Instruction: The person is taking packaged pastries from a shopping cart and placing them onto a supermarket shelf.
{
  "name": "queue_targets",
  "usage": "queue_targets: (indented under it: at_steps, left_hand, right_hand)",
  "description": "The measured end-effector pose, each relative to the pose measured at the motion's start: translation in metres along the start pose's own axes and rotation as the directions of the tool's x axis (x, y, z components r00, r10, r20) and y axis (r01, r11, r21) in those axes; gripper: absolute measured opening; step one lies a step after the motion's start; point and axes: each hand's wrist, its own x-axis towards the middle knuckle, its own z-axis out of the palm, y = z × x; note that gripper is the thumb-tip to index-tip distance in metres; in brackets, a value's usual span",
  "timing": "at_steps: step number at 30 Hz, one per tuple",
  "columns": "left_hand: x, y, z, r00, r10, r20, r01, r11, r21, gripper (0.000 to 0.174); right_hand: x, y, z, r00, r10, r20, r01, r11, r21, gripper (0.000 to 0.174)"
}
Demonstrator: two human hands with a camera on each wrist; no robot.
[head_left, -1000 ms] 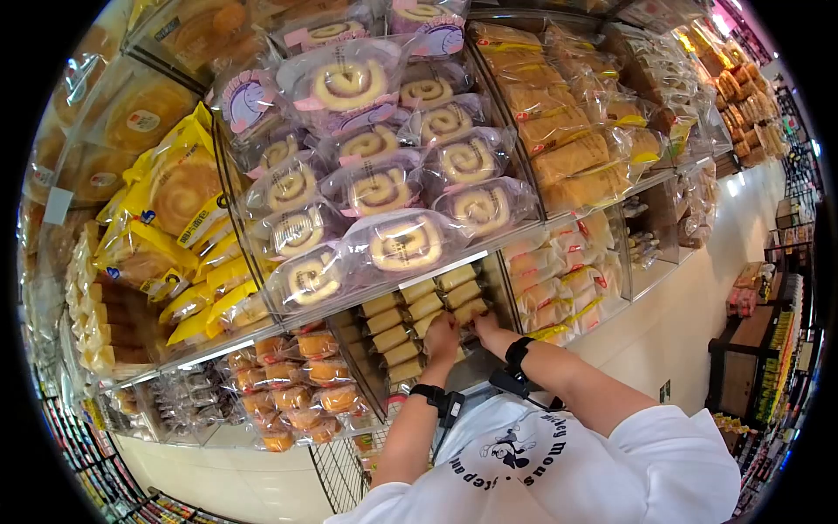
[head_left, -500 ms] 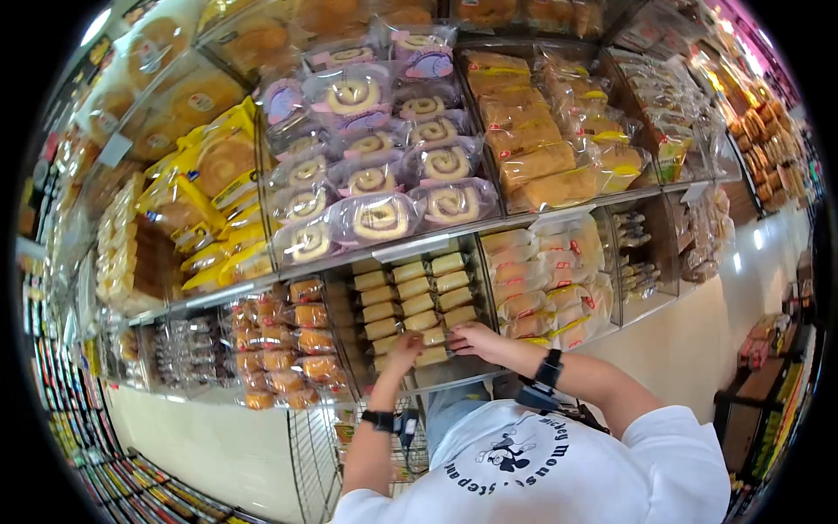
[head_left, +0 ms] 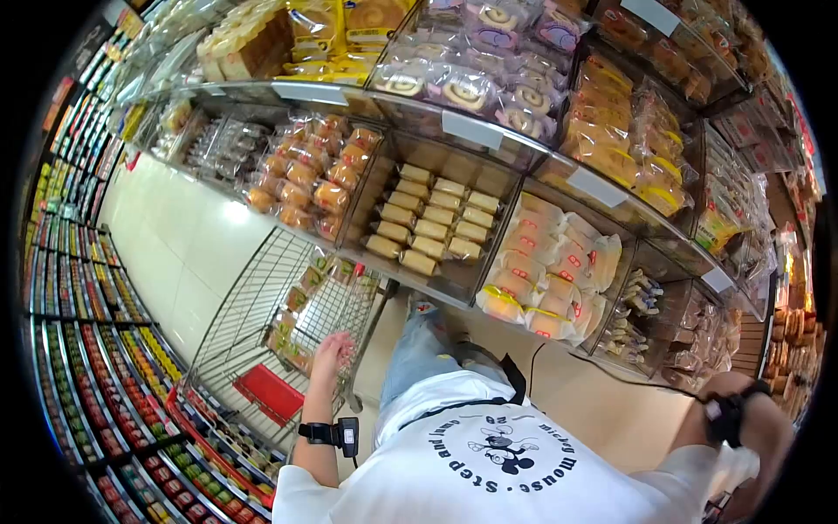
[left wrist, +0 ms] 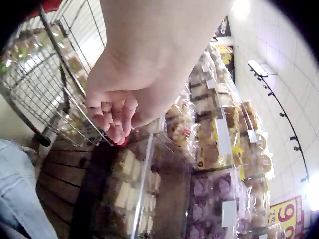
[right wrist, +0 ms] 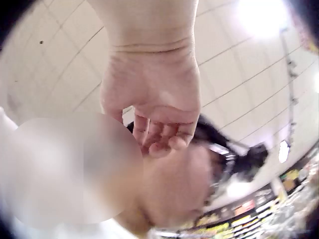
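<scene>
My left hand [head_left: 332, 354] hangs beside the wire shopping cart [head_left: 269, 393], near its side. Its fingers curl loosely with nothing between them, as the left wrist view shows. Clear-wrapped packages [head_left: 297, 299] lie in the cart. Rows of small pale wrapped cakes [head_left: 429, 229] fill part of a clear-fronted bin ahead of me. My right arm is raised at the right edge of the head view, its hand outside that view. In the right wrist view my right hand [right wrist: 154, 99] is up close to my head, fingers bent and no object showing in them.
Round orange-brown cakes [head_left: 304, 179] fill the bin to the left, and white-wrapped buns [head_left: 550, 271] the one to the right. Swirl-roll packs [head_left: 467, 90] sit on the shelf above. A dark cable [head_left: 602, 371] runs toward my right arm. Stocked shelves [head_left: 74, 375] stand far left.
Both hands have left the small cakes in the bin. The left went down to the cart's side, the right up toward my head. The view swung so the cart shows more.
</scene>
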Motion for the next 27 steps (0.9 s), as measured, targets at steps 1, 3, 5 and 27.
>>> queue_targets:
  at_steps: [1,3,5,27]
  left_hand:
    - [0.000,-0.023,-0.019,0.999,-0.032,0.031,0.035,0.996,-0.083,0.018]
    - [-0.011,-0.055,-0.031,0.990,-0.138,0.019,0.139,0.984,-0.108,0.018]
    - [-0.035,-0.053,-0.032,0.960,-0.250,-0.128,0.254,0.967,0.008,0.019]
    - [-0.106,-0.143,-0.248,0.968,-0.147,-0.201,0.132,0.988,-0.085,0.024]
  right_hand:
    - [-0.014,0.015,-0.014,0.997,0.020,-0.080,-0.026,0.997,-0.077,0.009]
    - [-0.041,0.053,-0.030,0.983,0.129,-0.132,-0.155,0.966,-0.205,0.008]
    - [-0.079,0.106,-0.032,0.935,0.324,-0.142,-0.353,0.877,-0.326,0.008]
    - [-0.322,0.266,0.097,0.445,0.895,0.034,-0.704,0.373,-0.605,0.003]
